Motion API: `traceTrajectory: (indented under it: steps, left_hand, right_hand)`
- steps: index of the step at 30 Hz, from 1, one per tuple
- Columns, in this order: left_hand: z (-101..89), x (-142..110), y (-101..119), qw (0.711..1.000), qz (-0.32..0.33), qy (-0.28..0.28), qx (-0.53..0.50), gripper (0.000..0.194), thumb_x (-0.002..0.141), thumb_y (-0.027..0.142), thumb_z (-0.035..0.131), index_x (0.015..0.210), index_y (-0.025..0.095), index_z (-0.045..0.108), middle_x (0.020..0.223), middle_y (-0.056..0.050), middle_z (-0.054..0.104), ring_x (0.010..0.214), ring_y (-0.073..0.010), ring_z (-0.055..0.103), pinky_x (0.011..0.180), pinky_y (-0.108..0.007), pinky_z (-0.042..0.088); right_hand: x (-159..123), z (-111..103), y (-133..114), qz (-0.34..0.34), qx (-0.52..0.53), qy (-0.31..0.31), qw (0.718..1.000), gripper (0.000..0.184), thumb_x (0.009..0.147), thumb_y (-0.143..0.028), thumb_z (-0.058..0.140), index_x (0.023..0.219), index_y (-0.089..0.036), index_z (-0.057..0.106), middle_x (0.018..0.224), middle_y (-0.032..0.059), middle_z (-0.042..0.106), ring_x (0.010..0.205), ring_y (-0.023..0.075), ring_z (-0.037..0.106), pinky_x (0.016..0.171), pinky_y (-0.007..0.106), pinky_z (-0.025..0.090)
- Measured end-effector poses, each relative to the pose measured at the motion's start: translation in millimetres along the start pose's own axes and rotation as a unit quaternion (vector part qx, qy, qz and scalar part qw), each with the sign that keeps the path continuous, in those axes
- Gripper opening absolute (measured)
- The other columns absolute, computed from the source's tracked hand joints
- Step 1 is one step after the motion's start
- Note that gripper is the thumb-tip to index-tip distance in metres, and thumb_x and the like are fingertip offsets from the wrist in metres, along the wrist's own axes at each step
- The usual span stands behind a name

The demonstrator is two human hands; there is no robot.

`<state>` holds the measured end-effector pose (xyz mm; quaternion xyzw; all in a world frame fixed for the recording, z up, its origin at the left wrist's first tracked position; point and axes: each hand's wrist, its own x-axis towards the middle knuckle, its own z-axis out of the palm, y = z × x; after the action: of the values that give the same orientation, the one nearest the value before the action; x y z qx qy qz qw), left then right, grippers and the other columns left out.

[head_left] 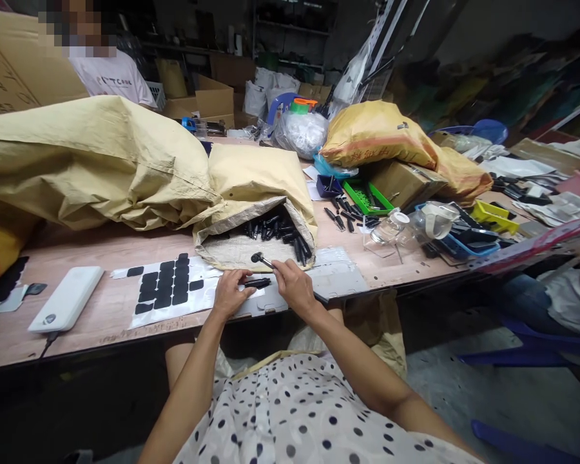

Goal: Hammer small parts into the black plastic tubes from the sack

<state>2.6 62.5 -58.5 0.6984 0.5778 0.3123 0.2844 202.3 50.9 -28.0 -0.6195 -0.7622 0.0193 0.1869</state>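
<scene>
My left hand (232,293) rests at the table edge, its thumb and fingers closed on a black, pen-shaped plastic part (258,283) that lies low over a flat grey cardboard sheet (341,274). In my right hand (294,287) is a small hammer-like tool (265,261) with a dark rounded head and a metal shaft; its head points left, above the black part. Just beyond both hands, an open sack (251,171) lies on its side with its mouth towards me, and several similar black parts (275,229) are inside.
Left of my hands lies a white sheet with black stickers (167,283), then a white power bank (67,299) with a cable. Large sacks (101,161) fill the back left. A green tray (367,196), loose black parts and clear jars (391,225) stand right. A person (111,77) is opposite.
</scene>
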Motion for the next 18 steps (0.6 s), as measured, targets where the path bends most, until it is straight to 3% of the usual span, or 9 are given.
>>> traceTrajectory:
  steps: [4, 9, 14, 18]
  left_hand:
    - [0.8, 1.0, -2.2, 0.999, 0.028, -0.010, 0.033, 0.019, 0.072, 0.023, 0.077, 0.091, 0.027, 0.075, 0.091, -0.002, 0.071, 0.095, -0.0259, 0.060, 0.090, -0.040, 0.049]
    - [1.0, -0.9, -6.2, 0.998, 0.040, -0.014, 0.035, 0.013, 0.079, 0.029, 0.073, 0.092, 0.027, 0.076, 0.089, -0.003, 0.071, 0.092, -0.0249, 0.060, 0.087, -0.039, 0.049]
    - [-1.8, 0.0, -9.9, 0.998, 0.062, -0.007, 0.026, 0.016, 0.086, 0.036, 0.066, 0.094, 0.026, 0.075, 0.090, -0.004, 0.072, 0.090, -0.0249, 0.059, 0.086, -0.039, 0.049]
    - [-6.3, -12.0, 1.8, 0.997, 0.073, 0.006, 0.019, 0.022, 0.089, 0.042, 0.059, 0.093, 0.026, 0.074, 0.091, -0.005, 0.074, 0.091, -0.0254, 0.061, 0.086, -0.039, 0.049]
  right_hand:
    - [24.2, 13.3, 18.1, 0.009, -0.050, -0.026, 0.998, 0.030, 0.100, -0.023, 0.051, 0.119, -0.027, 0.074, 0.098, 0.0079, 0.066, 0.092, 0.0216, 0.058, 0.075, 0.029, 0.042]
    - [23.4, 29.8, 24.5, -0.009, -0.077, 0.000, 0.997, 0.028, 0.100, -0.025, 0.051, 0.119, -0.026, 0.072, 0.098, 0.0096, 0.065, 0.094, 0.0247, 0.052, 0.077, 0.032, 0.036]
    - [22.0, 31.7, 21.9, -0.024, -0.086, 0.006, 0.996, 0.025, 0.100, -0.025, 0.051, 0.117, -0.024, 0.070, 0.099, 0.0092, 0.063, 0.094, 0.0246, 0.049, 0.077, 0.033, 0.034]
    - [24.4, 30.1, 19.8, -0.019, -0.090, -0.001, 0.996, 0.024, 0.100, -0.025, 0.051, 0.116, -0.024, 0.069, 0.099, 0.0089, 0.062, 0.095, 0.0250, 0.049, 0.077, 0.033, 0.033]
